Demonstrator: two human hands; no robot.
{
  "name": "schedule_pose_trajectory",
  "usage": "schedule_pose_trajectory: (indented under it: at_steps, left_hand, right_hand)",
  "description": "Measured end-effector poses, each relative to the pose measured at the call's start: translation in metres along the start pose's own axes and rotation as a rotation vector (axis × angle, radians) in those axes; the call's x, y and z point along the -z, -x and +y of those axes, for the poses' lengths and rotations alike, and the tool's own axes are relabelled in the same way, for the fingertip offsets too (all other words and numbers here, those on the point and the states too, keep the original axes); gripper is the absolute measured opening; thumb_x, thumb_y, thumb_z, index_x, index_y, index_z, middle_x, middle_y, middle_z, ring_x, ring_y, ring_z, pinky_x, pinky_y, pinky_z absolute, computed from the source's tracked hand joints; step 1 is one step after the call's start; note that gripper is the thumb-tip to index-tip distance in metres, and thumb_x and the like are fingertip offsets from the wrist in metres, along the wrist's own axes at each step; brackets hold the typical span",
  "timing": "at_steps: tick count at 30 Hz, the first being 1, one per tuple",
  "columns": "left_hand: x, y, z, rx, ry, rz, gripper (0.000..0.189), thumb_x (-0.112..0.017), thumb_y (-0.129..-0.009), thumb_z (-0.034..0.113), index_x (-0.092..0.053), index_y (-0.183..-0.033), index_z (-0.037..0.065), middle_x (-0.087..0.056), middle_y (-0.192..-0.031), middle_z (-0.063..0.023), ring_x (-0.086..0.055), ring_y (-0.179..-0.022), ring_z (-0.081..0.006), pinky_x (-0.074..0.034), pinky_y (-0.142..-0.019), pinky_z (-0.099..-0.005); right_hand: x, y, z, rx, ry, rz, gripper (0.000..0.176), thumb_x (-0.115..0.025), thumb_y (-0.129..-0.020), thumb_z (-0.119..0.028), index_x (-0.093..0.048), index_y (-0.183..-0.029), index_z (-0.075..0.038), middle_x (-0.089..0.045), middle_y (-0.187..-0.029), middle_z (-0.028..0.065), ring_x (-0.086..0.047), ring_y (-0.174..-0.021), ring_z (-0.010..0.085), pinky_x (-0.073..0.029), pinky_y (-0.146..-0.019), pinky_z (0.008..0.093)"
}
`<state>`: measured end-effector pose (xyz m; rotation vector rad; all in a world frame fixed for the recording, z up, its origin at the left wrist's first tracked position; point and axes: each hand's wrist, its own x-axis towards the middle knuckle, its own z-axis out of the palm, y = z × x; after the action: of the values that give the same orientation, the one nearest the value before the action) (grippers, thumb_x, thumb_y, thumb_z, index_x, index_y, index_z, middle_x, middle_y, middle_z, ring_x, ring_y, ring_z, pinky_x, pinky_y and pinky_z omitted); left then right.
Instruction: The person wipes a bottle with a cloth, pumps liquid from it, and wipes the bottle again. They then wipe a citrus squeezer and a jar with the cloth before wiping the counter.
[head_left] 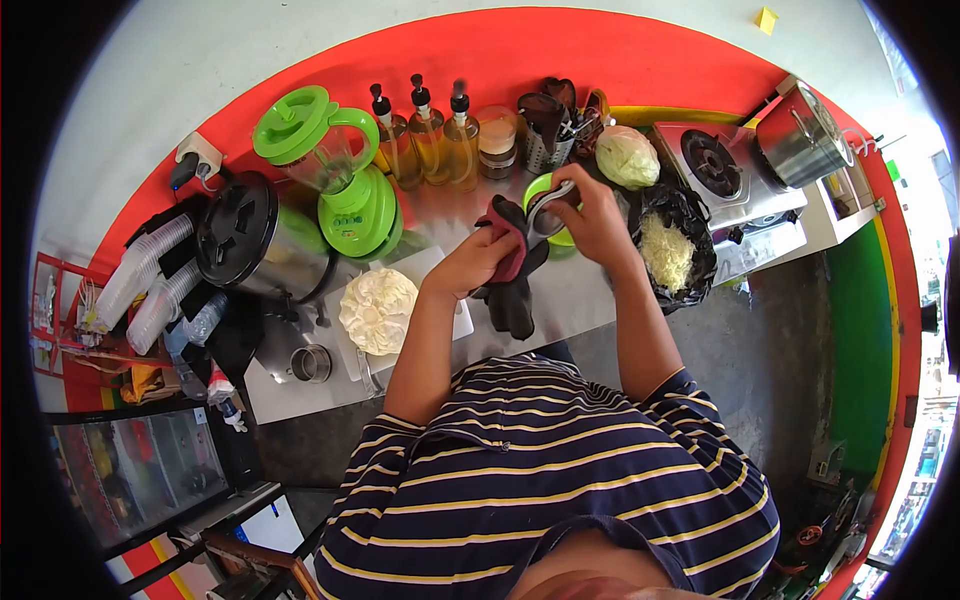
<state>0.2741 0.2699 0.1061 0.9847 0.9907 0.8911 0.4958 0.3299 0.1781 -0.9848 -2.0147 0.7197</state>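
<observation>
My left hand [466,262] grips a dark red and black cloth [513,302], whose black part hangs over the counter. My right hand [600,225] is closed on a shiny metal cup-like piece [542,217], held against the cloth; its full shape is partly hidden. Behind and below the two hands sits a bright green bowl [562,241]. To the left of my left forearm, a cut cabbage [379,311] lies on a white cutting board [461,320], with a knife [368,378] at the board's near edge.
A green blender [350,205], oil bottles [425,135] and a utensil holder [547,150] line the back. Rightward are a whole cabbage [627,157], shredded cabbage [665,250] in a black bag, and a stove [710,160] beside a pot [800,135]. A black-lidded container [238,228] stands left.
</observation>
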Motion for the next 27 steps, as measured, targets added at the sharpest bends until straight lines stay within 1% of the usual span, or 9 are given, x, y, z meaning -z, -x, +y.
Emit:
schedule_pose_trajectory:
  at_steps: [11,15,18,20,21,23,24,26,27]
  left_hand:
    - [0.01,-0.003,-0.009,-0.117,-0.163,-0.075,0.029,-0.06,-0.109,0.033,-0.069,-0.12,0.007,-0.067,-0.106,0.004,-0.059,-0.095,-0.0083,-0.047,-0.087,-0.0261]
    - [0.036,0.002,-0.02,-0.062,-0.133,0.027,0.031,-0.065,-0.106,0.033,-0.071,-0.116,0.005,-0.068,-0.101,0.0021,-0.06,-0.092,-0.0097,-0.049,-0.085,-0.0287]
    - [0.08,-0.001,-0.039,-0.059,-0.501,0.266,0.038,-0.068,-0.1,0.037,-0.069,-0.119,0.003,-0.073,-0.099,-0.008,-0.067,-0.087,-0.0218,-0.051,-0.078,-0.0347]
    - [0.109,-0.016,-0.058,0.017,-0.81,0.655,0.043,-0.066,-0.098,0.037,-0.07,-0.119,0.001,-0.075,-0.102,-0.0166,-0.072,-0.099,-0.0355,-0.052,-0.087,-0.0436]
    - [0.118,-0.02,-0.059,0.022,-0.798,0.664,0.043,-0.066,-0.098,0.037,-0.07,-0.119,0.001,-0.075,-0.102,-0.0166,-0.072,-0.099,-0.0355,-0.052,-0.087,-0.0436]
    - [0.132,-0.032,-0.061,0.099,-1.079,0.719,0.054,-0.06,-0.099,0.037,-0.061,-0.138,-0.001,-0.07,-0.129,-0.0237,-0.065,-0.122,-0.0406,-0.049,-0.101,-0.0499]
    - [0.138,-0.042,-0.071,0.1,-1.061,0.73,0.054,-0.06,-0.099,0.037,-0.061,-0.138,-0.001,-0.07,-0.129,-0.0237,-0.065,-0.122,-0.0406,-0.049,-0.101,-0.0499]
    - [0.15,-0.068,-0.108,0.24,-1.219,0.787,0.076,-0.055,-0.1,0.044,-0.037,-0.159,-0.001,-0.044,-0.161,-0.0262,-0.044,-0.148,-0.039,-0.035,-0.121,-0.0515]
    - [0.152,-0.077,-0.119,0.24,-1.198,0.804,0.076,-0.055,-0.1,0.044,-0.037,-0.159,-0.001,-0.044,-0.161,-0.0262,-0.044,-0.148,-0.039,-0.035,-0.121,-0.0515]
  right_hand:
    - [0.01,0.01,0.034,-0.181,0.041,0.13,0.023,-0.076,-0.094,-0.011,-0.061,-0.11,-0.004,-0.065,-0.078,0.0113,-0.058,-0.066,0.0201,-0.047,-0.064,0.0342]
    - [0.003,0.016,0.074,-0.162,-0.023,0.38,0.021,-0.075,-0.095,-0.01,-0.063,-0.11,-0.002,-0.065,-0.076,0.0098,-0.056,-0.064,0.0146,-0.047,-0.061,0.0326]
    - [0.026,0.027,0.092,-0.302,-0.03,0.479,0.019,-0.071,-0.1,-0.013,-0.062,-0.111,-0.001,-0.063,-0.075,0.0059,-0.057,-0.063,0.0112,-0.046,-0.058,0.0307]
    - [0.035,0.038,0.094,-0.373,-0.135,0.45,0.018,-0.069,-0.102,-0.014,-0.062,-0.112,-0.001,-0.063,-0.076,0.0042,-0.057,-0.063,0.0103,-0.046,-0.056,0.0296]
    - [0.036,0.044,0.098,-0.386,-0.169,0.435,0.019,-0.068,-0.103,-0.015,-0.062,-0.114,-0.002,-0.063,-0.077,0.0034,-0.056,-0.063,0.0097,-0.045,-0.054,0.0283]
    - [0.035,0.054,0.103,-0.392,-0.192,0.407,0.019,-0.067,-0.103,-0.016,-0.061,-0.115,-0.002,-0.063,-0.078,0.0025,-0.056,-0.063,0.0092,-0.044,-0.053,0.027]
    - [0.033,0.058,0.104,-0.429,-0.174,0.419,0.019,-0.067,-0.104,-0.016,-0.061,-0.116,-0.003,-0.062,-0.079,0.0024,-0.056,-0.063,0.0092,-0.045,-0.053,0.0266]
    - [0.026,0.064,0.109,-0.471,-0.135,0.461,0.018,-0.067,-0.104,-0.016,-0.061,-0.116,-0.003,-0.061,-0.078,0.0026,-0.056,-0.062,0.009,-0.044,-0.052,0.0267]
    - [0.026,0.066,0.106,-0.502,-0.123,0.451,0.018,-0.067,-0.104,-0.015,-0.061,-0.115,-0.004,-0.06,-0.078,0.0026,-0.055,-0.063,0.0086,-0.044,-0.052,0.0266]
